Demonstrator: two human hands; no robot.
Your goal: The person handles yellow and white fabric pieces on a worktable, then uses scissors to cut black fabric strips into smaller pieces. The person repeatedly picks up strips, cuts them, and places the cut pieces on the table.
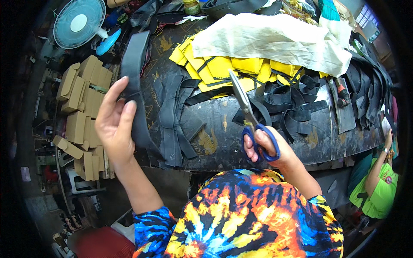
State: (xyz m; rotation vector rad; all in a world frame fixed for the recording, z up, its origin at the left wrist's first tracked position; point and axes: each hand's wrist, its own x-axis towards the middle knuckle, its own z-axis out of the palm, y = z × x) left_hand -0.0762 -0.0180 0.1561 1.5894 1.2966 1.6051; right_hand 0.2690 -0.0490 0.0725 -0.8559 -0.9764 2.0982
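Observation:
My right hand (271,148) grips a pair of scissors (243,101) by its dark blue handles. The blades are together and point away from me over the table. My left hand (115,124) is raised at the table's left edge, thumb and index finger apart. Right beside its fingertips runs a long, wide black strip (134,64), curving down toward the near edge; no grip on it shows. Between my hands lies a stack of black strips (171,116). Further right are loose, curled black strips (279,101).
Yellow pieces with black bands (219,66) lie under a white cloth (271,36) on the dark table (223,150). More black strips (365,94) hang at the right. Cardboard boxes (76,127) and a blue fan (79,23) stand left. Another person in green (380,185) is at right.

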